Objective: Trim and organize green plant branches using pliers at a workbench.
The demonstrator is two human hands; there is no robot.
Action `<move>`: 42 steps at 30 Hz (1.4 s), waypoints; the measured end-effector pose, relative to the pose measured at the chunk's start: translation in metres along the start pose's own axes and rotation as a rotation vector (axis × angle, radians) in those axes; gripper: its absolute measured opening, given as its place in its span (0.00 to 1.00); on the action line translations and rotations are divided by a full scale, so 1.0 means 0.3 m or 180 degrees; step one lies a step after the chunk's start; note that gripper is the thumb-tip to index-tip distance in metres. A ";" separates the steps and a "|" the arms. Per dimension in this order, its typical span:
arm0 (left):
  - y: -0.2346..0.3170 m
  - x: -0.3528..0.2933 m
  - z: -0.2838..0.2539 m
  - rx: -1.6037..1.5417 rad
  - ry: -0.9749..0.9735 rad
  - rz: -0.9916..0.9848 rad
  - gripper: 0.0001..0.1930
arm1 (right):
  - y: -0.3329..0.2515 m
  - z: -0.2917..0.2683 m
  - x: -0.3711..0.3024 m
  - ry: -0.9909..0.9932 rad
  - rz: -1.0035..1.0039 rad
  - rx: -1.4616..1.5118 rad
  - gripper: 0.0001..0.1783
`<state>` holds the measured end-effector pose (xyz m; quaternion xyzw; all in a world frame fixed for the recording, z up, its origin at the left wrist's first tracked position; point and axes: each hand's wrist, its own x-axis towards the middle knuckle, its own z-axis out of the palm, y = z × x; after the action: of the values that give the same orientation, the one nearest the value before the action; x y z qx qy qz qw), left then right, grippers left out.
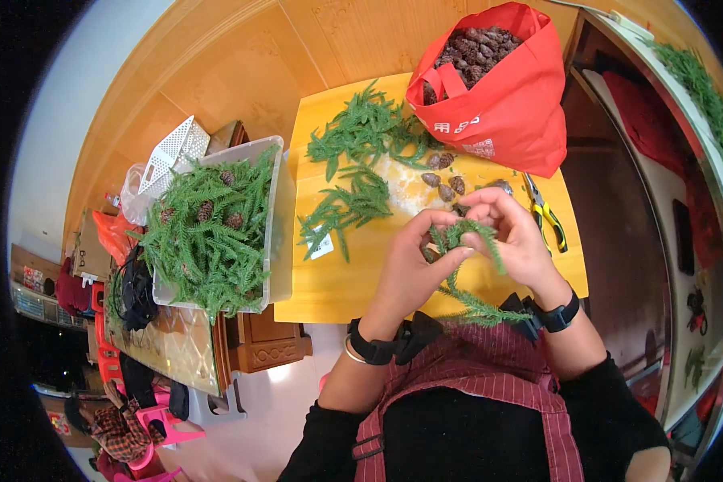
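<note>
Over the near part of the yellow table, my two hands are close together on a green pine sprig. My left hand pinches it between thumb and fingers, with a small brown thing, perhaps a pine cone, partly hidden there. Curled fingers of my right hand grip the upper needles. One stem of the sprig hangs down toward my apron. Just beyond my hands lie several loose pine cones. Pliers with yellow and black handles rest to the right of my right hand.
A red bag full of pine cones stands at the back right. Loose green sprigs lie at the table's far left. Beside the table, a clear plastic bin is heaped with sprigs bearing cones. A white perforated basket sits behind it.
</note>
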<state>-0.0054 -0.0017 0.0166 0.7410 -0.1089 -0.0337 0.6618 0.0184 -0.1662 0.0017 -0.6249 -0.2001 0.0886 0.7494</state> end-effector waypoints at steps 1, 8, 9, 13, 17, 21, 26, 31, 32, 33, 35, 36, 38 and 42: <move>-0.004 0.004 0.000 -0.0003 -0.0010 0.0008 0.17 | -0.005 -0.003 -0.002 0.0009 -0.0006 -0.0007 0.21; -0.038 0.000 -0.004 -0.0426 0.0094 0.0211 0.15 | -0.004 0.016 0.000 0.0182 0.0390 0.0416 0.17; -0.032 -0.003 0.002 -0.0607 0.0210 0.0149 0.16 | -0.005 0.019 0.001 0.0256 0.0456 0.0606 0.16; 0.004 -0.001 0.017 -0.0944 0.0305 0.0355 0.17 | 0.017 0.005 -0.001 0.0248 0.0561 0.0696 0.17; -0.016 -0.004 0.006 -0.0812 0.0154 0.0223 0.20 | 0.012 0.000 -0.004 0.0493 -0.0042 -0.0697 0.18; -0.029 -0.007 0.000 -0.0609 0.0207 0.0102 0.21 | -0.026 0.011 -0.007 0.0522 -0.0771 -0.1322 0.20; -0.034 -0.004 0.023 -0.0666 0.0304 0.0166 0.18 | -0.046 0.005 -0.001 0.0132 -0.0872 -0.1629 0.14; -0.068 -0.007 0.023 -0.0775 0.0133 0.0125 0.12 | -0.037 0.012 -0.011 0.0369 -0.0031 -0.1034 0.08; -0.056 -0.013 0.023 -0.0791 0.0110 -0.0059 0.11 | -0.039 0.007 -0.009 0.0362 -0.0127 -0.1169 0.08; -0.050 -0.016 0.023 -0.0806 0.0086 -0.0244 0.09 | -0.041 0.001 -0.006 0.0354 -0.0224 -0.1304 0.08; -0.062 -0.018 0.021 -0.0703 0.0100 -0.0219 0.08 | -0.045 -0.016 0.002 0.0240 -0.0432 -0.1473 0.07; -0.068 -0.019 0.018 -0.0596 0.0120 -0.0192 0.07 | -0.046 -0.022 0.003 0.0121 -0.0644 -0.1638 0.07; -0.078 -0.021 0.012 -0.0478 0.0077 -0.0094 0.06 | -0.043 -0.033 -0.001 0.0137 -0.0305 -0.1465 0.07; -0.072 -0.016 0.016 -0.0325 0.0066 0.0445 0.05 | -0.067 -0.039 -0.002 0.0101 0.0535 -0.1077 0.06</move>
<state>-0.0084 -0.0032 -0.0057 0.6972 -0.1517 0.0147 0.7005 0.0203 -0.1810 0.0194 -0.7578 -0.1474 0.1062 0.6266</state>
